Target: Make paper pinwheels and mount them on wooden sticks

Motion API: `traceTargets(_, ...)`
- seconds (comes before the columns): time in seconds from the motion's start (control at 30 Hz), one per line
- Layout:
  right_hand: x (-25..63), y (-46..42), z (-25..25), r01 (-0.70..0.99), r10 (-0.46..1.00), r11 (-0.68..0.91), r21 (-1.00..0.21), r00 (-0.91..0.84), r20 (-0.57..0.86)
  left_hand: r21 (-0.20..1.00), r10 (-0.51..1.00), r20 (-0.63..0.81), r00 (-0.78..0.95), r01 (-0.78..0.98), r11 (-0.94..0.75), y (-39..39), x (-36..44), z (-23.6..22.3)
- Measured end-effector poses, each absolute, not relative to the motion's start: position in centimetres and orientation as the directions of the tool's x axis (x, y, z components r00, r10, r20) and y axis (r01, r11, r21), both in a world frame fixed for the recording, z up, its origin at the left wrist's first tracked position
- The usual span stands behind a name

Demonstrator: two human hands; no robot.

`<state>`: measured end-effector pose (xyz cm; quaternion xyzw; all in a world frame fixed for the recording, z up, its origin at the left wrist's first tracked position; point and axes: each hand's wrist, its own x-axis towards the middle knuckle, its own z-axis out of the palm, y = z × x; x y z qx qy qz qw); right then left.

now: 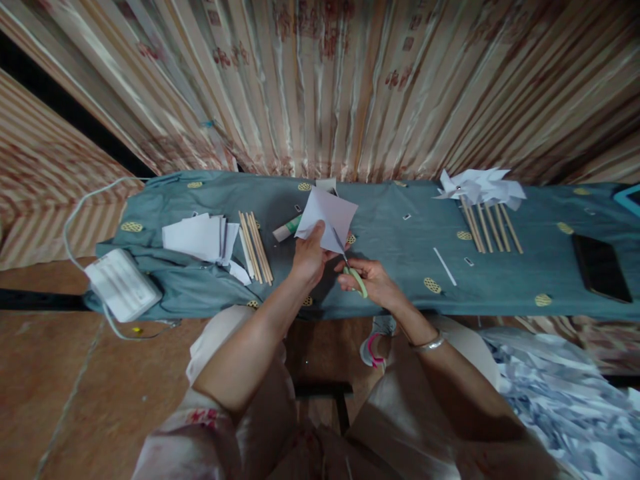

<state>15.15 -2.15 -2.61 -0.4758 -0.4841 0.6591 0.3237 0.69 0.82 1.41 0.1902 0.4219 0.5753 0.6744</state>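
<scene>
My left hand [309, 255] pinches a white square of paper [327, 213] and holds it up above a narrow table draped in blue-grey cloth [400, 247]. My right hand [367, 279] grips green-handled scissors [353, 272], whose blades reach into the lower right edge of the paper. A glue stick [286, 230] lies on the cloth just left of the paper. A bangle sits on my right wrist.
A stack of white paper squares [200, 237] and a bundle of wooden sticks [256, 245] lie at left. Finished paper pinwheels on sticks [483, 200] lie at right, a dark phone [600, 267] further right. A white power strip [120, 283] sits at the left end. Paper scraps [560, 393] pile on the floor.
</scene>
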Motion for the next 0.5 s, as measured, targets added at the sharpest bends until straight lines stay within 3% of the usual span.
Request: traceTargets(0.5, 14.78, -2.03, -1.88, 0.008, 0.888, -0.34, -0.94, -0.327, -0.324, 0.712, 0.933, -0.359, -0.019, -0.652, 0.26, 0.62, 0.94, 1.93)
